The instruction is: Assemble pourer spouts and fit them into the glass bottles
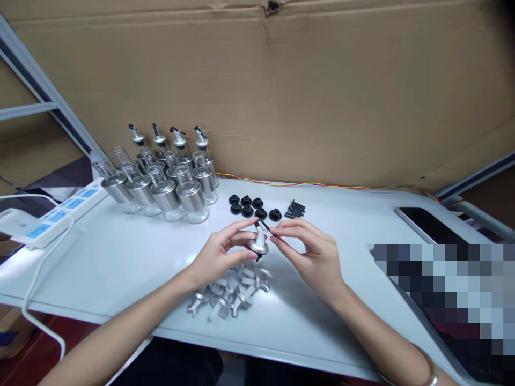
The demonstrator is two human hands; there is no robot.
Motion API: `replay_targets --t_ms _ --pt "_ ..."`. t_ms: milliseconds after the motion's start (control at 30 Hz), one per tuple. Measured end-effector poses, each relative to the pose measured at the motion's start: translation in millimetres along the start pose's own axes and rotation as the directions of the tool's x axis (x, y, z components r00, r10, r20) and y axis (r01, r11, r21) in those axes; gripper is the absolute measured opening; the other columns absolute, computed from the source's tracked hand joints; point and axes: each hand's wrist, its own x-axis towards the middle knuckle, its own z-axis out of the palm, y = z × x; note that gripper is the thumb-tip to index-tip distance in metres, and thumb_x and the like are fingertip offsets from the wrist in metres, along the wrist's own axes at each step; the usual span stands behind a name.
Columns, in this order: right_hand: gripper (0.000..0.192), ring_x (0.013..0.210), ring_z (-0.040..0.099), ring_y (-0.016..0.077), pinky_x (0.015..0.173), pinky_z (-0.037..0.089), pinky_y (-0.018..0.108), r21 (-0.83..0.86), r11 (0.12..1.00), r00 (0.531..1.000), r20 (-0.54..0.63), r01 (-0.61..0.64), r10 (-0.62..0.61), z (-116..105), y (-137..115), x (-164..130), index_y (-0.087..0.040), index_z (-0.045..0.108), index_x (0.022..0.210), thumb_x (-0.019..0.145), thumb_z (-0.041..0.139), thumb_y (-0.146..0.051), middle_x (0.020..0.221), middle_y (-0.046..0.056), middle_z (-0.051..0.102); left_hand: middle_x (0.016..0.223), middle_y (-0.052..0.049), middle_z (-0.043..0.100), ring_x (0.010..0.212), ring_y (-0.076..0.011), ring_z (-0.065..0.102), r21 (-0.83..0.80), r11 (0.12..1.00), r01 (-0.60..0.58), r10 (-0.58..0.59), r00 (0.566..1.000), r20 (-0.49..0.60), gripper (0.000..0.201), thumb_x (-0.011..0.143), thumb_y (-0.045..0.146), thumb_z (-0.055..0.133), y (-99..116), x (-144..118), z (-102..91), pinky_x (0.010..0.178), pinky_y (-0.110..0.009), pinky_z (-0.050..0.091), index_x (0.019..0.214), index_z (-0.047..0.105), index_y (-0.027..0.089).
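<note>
At the far left of the white worktop (120, 257) lies a white power strip with blue sockets (56, 217). Next to it stand clear glass bottles with brushed-steel collars (169, 187), four at the back topped with pourers. The left hand (217, 254) pinches a silver metal pourer cap with a black spout (259, 241) between thumb and fingers (241, 228), above a heap of loose silver pourer caps (231, 292). The right hand (314, 254) grips the spout's black tip with its fingertips. Behind them sit round black rubber stoppers (251, 206) and a small pile of black plastic tubes (295, 209). Farther right lies a dark flat tablet (430, 225).
</note>
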Motion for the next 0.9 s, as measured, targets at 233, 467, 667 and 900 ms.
replay_targets --t_ms 233,467,667,900 --pt "0.024 0.077 0.063 0.0168 0.069 0.054 0.030 0.035 0.999 0.995 0.093 -0.025 0.022 -0.2 2.7 -0.7 -0.022 0.068 0.110 0.087 0.066 -0.017 0.087 0.004 0.066 0.106 -0.008 0.073 0.093 -0.0184 0.068 -0.024 1.000 0.000 0.000 1.000 -0.031 0.057 0.074 0.016 0.073 -1.4 -0.2 -0.9 0.082 -0.029 0.054 0.128 0.055 0.019" --pt "0.028 0.077 0.065 0.0168 0.065 0.055 0.028 0.073 0.997 0.999 0.047 -0.024 0.020 2.7 1.6 -2.3 -0.025 0.070 0.111 0.088 0.063 -0.013 0.089 0.004 0.069 0.110 -0.008 0.072 0.100 -0.0197 0.067 0.020 1.000 -0.010 0.010 1.000 0.008 0.058 0.077 0.018 0.071 -3.1 -2.2 -1.2 0.088 -0.031 0.054 0.131 0.053 0.020" --pt "0.027 0.073 0.065 0.0161 0.064 0.055 0.027 0.084 0.996 1.000 0.020 -0.023 0.021 2.4 0.5 -2.7 -0.024 0.073 0.106 0.084 0.067 -0.009 0.085 0.004 0.069 0.111 -0.008 0.072 0.102 -0.0205 0.067 0.063 0.998 -0.032 0.031 0.999 0.022 0.058 0.077 0.019 0.071 -5.8 -2.2 -2.7 0.089 -0.032 0.054 0.132 0.053 0.021" --pt "0.028 0.083 0.066 0.0187 0.072 0.057 0.032 0.100 0.995 0.995 0.100 -0.012 0.002 -0.6 2.0 0.1 -0.025 0.070 0.113 0.085 0.070 -0.021 0.094 0.007 0.069 0.105 -0.008 0.073 0.098 -0.0199 0.068 -0.003 1.000 -0.004 0.004 1.000 -0.029 0.057 0.073 0.017 0.073 -0.1 -1.2 -0.1 0.084 -0.029 0.055 0.128 0.057 0.020"
